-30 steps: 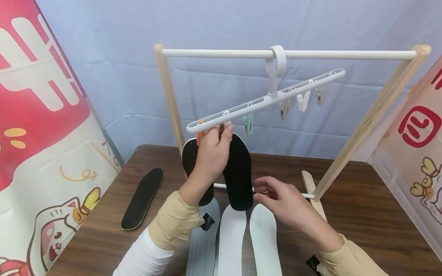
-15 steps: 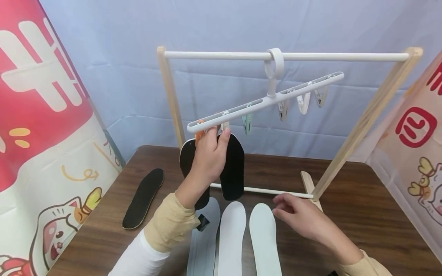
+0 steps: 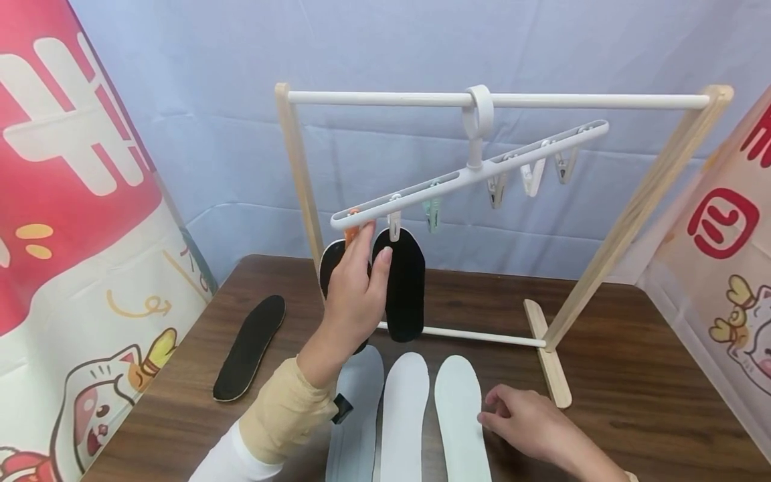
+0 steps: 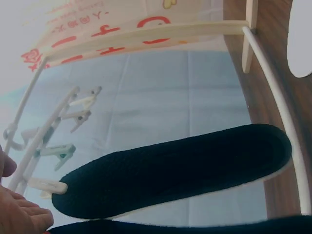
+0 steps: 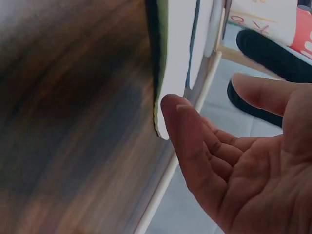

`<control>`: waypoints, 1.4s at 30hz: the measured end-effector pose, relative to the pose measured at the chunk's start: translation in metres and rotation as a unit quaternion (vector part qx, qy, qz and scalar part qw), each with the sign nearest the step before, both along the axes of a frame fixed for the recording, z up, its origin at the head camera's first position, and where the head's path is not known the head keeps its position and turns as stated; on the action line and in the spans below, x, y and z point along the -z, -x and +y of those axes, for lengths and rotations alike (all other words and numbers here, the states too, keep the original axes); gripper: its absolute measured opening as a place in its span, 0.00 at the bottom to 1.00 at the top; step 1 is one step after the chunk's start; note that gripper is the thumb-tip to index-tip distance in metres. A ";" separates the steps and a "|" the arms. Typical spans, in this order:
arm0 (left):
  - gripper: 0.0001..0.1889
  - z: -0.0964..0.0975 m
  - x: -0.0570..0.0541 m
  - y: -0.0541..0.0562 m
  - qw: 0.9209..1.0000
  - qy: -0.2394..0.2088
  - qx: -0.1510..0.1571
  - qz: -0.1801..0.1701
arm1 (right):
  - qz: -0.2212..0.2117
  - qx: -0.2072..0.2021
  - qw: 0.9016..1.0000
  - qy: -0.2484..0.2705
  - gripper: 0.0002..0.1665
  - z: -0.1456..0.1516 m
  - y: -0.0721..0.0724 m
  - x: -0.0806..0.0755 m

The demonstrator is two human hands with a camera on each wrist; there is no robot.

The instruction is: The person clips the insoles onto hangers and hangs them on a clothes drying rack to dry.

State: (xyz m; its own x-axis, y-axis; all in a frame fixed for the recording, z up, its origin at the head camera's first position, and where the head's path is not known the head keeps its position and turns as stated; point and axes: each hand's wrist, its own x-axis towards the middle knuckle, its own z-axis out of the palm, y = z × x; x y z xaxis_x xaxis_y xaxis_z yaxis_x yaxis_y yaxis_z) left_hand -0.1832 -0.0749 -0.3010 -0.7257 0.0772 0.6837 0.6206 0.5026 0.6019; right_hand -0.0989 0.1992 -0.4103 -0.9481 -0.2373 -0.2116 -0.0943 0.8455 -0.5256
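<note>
A black insole (image 3: 406, 288) hangs from a white clip (image 3: 394, 227) on the white hanger (image 3: 412, 201). To its left hangs another black insole (image 3: 333, 262) under an orange clip (image 3: 352, 233), mostly hidden by my left hand (image 3: 354, 298). That hand is raised with fingers straight, close to the orange clip; whether it touches the clip is unclear. My right hand (image 3: 533, 425) is low over the table, fingers loosely bent and holding nothing, beside the right edge of a pale green insole (image 3: 460, 408). A white insole (image 3: 406, 408) and a grey-blue insole (image 3: 360, 402) lie left of that one.
The tilted hanger hooks over the white rail (image 3: 572, 100) of a wooden-ended rack (image 3: 644, 207). A green clip (image 3: 432, 215) and several pale clips (image 3: 533, 177) hang from it. One more black insole (image 3: 249, 348) lies at the table's left.
My left hand has let go of the white clip, which now bears the black insole, and shifted slightly left. My right hand has moved away from that insole, down toward the pale green one.
</note>
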 end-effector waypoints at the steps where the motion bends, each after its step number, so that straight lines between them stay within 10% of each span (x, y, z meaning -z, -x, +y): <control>1: 0.27 0.000 0.001 -0.001 1.000 0.003 0.002 -0.001 | -0.001 0.003 1.000 -0.008 0.13 -0.001 -0.001 0.001; 25: 0.23 0.014 -0.001 -0.006 0.998 0.009 0.018 0.068 | -0.005 0.033 0.997 -0.075 0.20 -0.016 -0.015 0.026; 33: 0.24 0.017 -0.004 -0.004 0.997 -0.033 0.073 -0.006 | -0.014 0.036 0.995 -0.093 0.23 -0.021 -0.013 0.027; 42: 0.24 0.025 -0.016 -0.003 0.971 -0.112 0.164 -0.131 | 0.013 0.030 0.993 -0.112 0.27 -0.029 -0.011 0.027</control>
